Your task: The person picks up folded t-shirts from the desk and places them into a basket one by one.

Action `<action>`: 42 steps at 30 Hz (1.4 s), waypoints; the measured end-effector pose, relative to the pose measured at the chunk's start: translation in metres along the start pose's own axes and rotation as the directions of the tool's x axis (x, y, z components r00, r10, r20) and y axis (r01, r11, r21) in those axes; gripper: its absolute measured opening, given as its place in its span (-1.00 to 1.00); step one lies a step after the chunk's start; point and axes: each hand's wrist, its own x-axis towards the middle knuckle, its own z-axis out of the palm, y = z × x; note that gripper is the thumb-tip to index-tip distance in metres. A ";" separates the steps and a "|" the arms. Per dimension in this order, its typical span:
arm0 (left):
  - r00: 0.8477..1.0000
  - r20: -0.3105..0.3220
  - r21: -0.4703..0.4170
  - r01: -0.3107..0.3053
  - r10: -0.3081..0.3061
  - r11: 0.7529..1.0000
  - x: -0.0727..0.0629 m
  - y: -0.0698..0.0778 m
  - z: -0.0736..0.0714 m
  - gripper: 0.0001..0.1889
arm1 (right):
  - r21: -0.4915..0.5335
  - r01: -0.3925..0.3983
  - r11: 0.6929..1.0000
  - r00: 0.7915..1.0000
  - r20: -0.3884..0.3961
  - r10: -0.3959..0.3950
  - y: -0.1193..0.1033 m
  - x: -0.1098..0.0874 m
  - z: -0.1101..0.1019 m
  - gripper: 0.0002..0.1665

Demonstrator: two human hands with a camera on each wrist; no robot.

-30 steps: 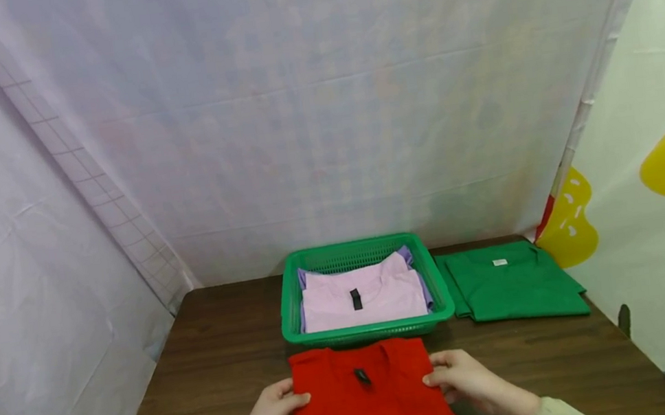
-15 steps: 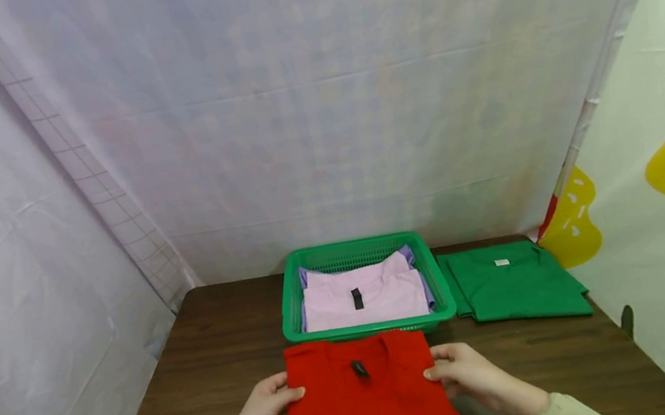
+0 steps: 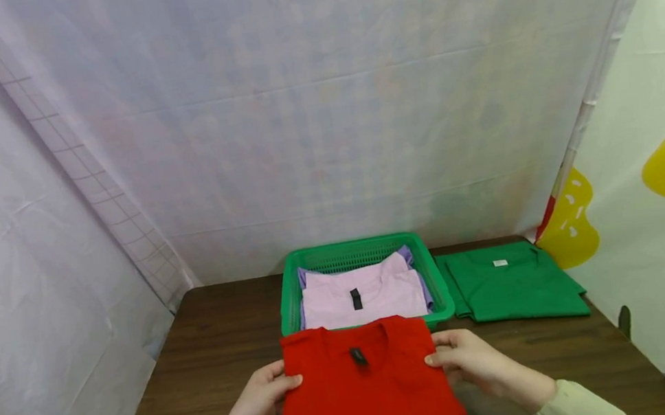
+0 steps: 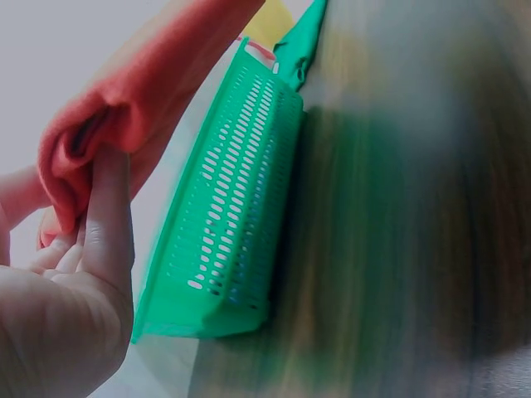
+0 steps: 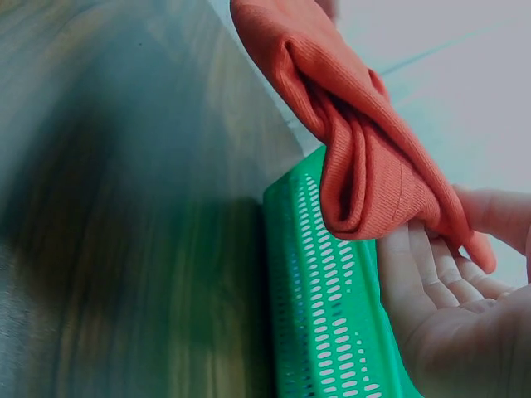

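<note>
The red shirt (image 3: 369, 404), folded, with a black tag (image 3: 358, 356) at its neck, is held up off the brown table (image 3: 218, 339), on the near side of the green basket (image 3: 287, 310), its collar edge hiding part of the basket's front rim. The left hand (image 3: 259, 402) pinches one side edge between thumb and fingers; the right hand (image 3: 479, 364) pinches the opposite edge the same way. Inside the basket lies a folded pale pink shirt (image 3: 326, 308), with purple cloth (image 3: 406, 254) showing from under it. Just beside the basket, on the right, folded green cloth (image 3: 517, 288) lies flat, a white label (image 3: 500, 263) uppermost. A pale curtain (image 3: 329, 132) hangs right behind the basket.
</note>
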 end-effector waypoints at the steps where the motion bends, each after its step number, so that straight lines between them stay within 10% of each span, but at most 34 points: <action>1: 1.000 -0.001 -0.001 -0.002 0.002 1.000 0.001 0.002 0.000 -0.51 | -0.002 0.000 1.000 1.000 -0.002 0.000 -0.002 0.000 -0.001 -0.59; 42: 0.993 -0.078 -0.023 -0.087 0.085 0.996 0.075 0.064 -0.005 -0.60 | 0.017 0.001 1.000 0.999 -0.039 -0.001 -0.074 0.057 -0.051 -0.34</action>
